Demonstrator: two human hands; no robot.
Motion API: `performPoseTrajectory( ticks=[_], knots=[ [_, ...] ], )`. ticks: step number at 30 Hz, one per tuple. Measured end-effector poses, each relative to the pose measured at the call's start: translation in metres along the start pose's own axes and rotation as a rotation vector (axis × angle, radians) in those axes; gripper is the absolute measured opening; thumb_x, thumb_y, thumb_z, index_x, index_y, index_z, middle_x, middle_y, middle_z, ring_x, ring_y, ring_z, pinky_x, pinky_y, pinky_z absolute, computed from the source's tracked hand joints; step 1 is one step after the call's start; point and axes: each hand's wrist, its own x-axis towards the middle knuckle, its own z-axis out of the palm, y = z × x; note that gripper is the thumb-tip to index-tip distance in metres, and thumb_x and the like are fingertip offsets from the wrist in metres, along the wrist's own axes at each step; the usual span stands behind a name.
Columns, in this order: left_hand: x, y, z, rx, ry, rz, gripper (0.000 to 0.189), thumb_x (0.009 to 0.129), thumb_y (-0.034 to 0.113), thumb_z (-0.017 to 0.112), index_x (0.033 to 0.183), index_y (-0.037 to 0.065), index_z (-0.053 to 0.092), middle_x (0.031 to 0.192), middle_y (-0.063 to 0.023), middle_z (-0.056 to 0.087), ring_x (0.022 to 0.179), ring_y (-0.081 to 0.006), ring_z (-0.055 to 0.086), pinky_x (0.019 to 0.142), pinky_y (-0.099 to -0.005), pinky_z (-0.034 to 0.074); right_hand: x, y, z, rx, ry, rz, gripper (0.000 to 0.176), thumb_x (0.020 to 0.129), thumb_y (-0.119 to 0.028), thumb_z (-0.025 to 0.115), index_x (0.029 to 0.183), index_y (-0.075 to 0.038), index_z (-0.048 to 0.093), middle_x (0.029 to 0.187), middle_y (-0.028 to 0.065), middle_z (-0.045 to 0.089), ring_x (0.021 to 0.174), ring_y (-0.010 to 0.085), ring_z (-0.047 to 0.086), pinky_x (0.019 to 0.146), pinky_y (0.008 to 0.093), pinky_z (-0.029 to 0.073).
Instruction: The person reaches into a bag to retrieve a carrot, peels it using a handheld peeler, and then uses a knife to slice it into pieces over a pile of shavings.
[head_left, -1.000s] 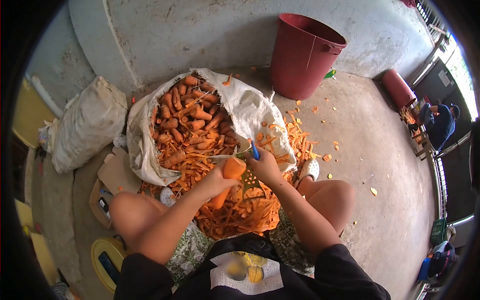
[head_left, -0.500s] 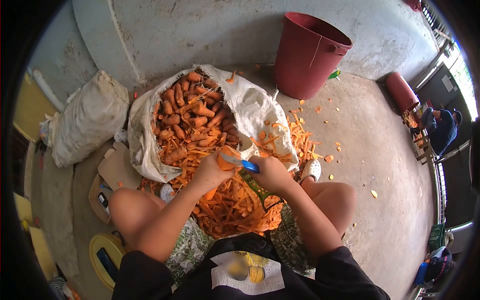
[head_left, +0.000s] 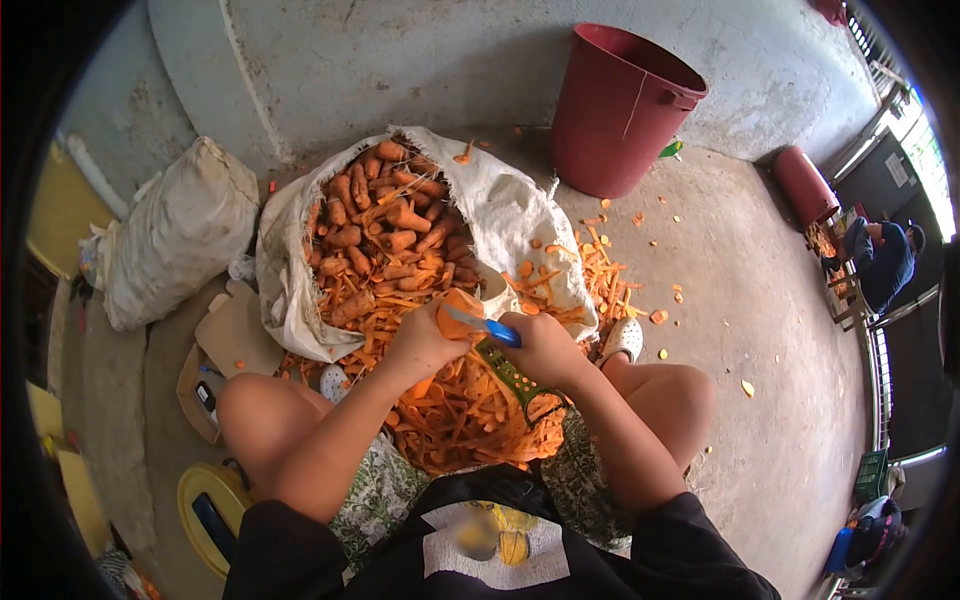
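My left hand (head_left: 424,342) is closed around a peeled carrot (head_left: 458,308), whose lower end shows beneath the palm. My right hand (head_left: 545,348) grips a small knife (head_left: 502,333) by its blue handle, and the blade lies against the carrot's upper end. Under the right hand sticks out a green slotted tool (head_left: 512,372) with a dark loop at its end; whether the fingers hold it too is hidden. Below both hands spreads a heap of carrot peelings (head_left: 480,425). Just ahead, a white woven sack (head_left: 285,265) lies open, full of carrots (head_left: 400,225).
A large red bin (head_left: 615,130) stands by the wall. To the left are a closed sack (head_left: 185,235), a cardboard box (head_left: 238,335) and a yellow lid (head_left: 190,500) with a phone on it. Peel scraps dot the floor. Another person (head_left: 885,265) sits far right.
The knife blade has shifted very slightly at the carrot's end. Both hands keep their grip and nearly the same place.
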Motion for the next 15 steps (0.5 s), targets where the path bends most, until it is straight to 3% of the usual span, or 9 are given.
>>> performPoseTrajectory(
  ticks=[5, 7, 15],
  knots=[
    [0.002, -0.005, 0.0, 0.066, 0.026, 0.055, 0.019, 0.068, 0.006, 0.065, 0.082, 0.001, 0.053, 0.061, -0.0023, 0.055, 0.047, -0.0091, 0.051, 0.043, -0.0236, 0.039, -0.001, -0.001, -0.001, -0.001, -0.015, 0.024, 0.017, 0.075, -0.021, 0.057, 0.082, -0.006, 0.057, 0.067, 0.0183, 0.057, 0.066, 0.0358, 0.056, 0.06, 0.0421, 0.043],
    [0.004, -0.007, -0.002, 0.098, -0.04, -0.073, 0.036, 0.066, 0.014, 0.068, 0.097, 0.002, 0.054, 0.082, -0.0087, 0.061, 0.075, -0.0176, 0.06, 0.066, -0.0297, 0.046, -0.002, -0.003, -0.003, 0.015, -0.016, 0.018, 0.018, 0.075, -0.021, 0.056, 0.082, -0.006, 0.057, 0.067, 0.0184, 0.057, 0.066, 0.0359, 0.056, 0.06, 0.0422, 0.043],
    [-0.004, 0.006, -0.002, 0.153, 0.0, 0.031, 0.036, 0.066, 0.013, 0.068, 0.097, 0.003, 0.055, 0.083, -0.0102, 0.061, 0.076, -0.0197, 0.061, 0.066, -0.0307, 0.046, -0.003, -0.004, -0.004, 0.031, -0.025, 0.012, 0.017, 0.076, -0.02, 0.057, 0.08, -0.002, 0.056, 0.064, 0.0171, 0.054, 0.061, 0.0321, 0.053, 0.057, 0.0375, 0.041]
  ],
)
